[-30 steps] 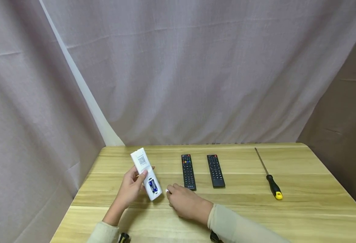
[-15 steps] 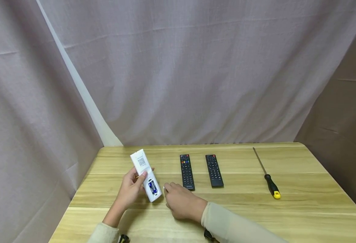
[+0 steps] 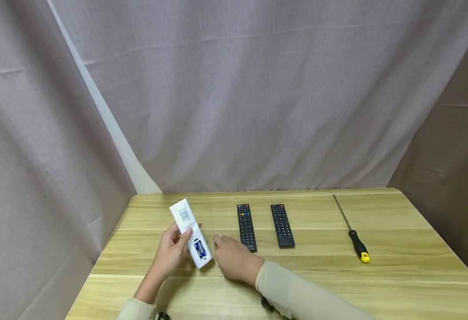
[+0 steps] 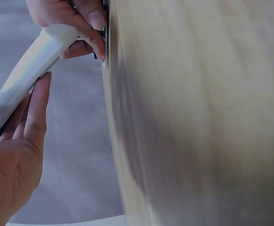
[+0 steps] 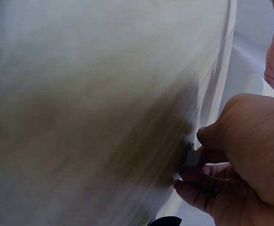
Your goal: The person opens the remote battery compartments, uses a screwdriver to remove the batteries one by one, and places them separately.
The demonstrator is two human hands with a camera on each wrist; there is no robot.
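My left hand (image 3: pixel 170 249) grips a white remote control (image 3: pixel 183 213), thumb across its back, which faces up. Two blue batteries (image 3: pixel 200 249) show in its uncovered battery compartment. In the left wrist view the remote (image 4: pixel 33 66) is seen edge-on, above the tabletop. To the right of it, low over the table, is my right hand (image 3: pixel 234 260). Between its thumb and fingers it pinches a small pale piece (image 5: pixel 191 157), mostly hidden; it looks like a battery cover. A black remote (image 3: pixel 246 227) lies just beyond that hand.
Farther right on the wooden table (image 3: pixel 318 284) lie a second black remote (image 3: pixel 283 226) and a screwdriver (image 3: pixel 358 246) with a black and yellow handle. A grey curtain (image 3: pixel 258 98) hangs behind the table's far edge.
My right hand has shifted left and a little farther from me, still pinching the small piece. The white remote has sunk slightly in my left hand's grip.
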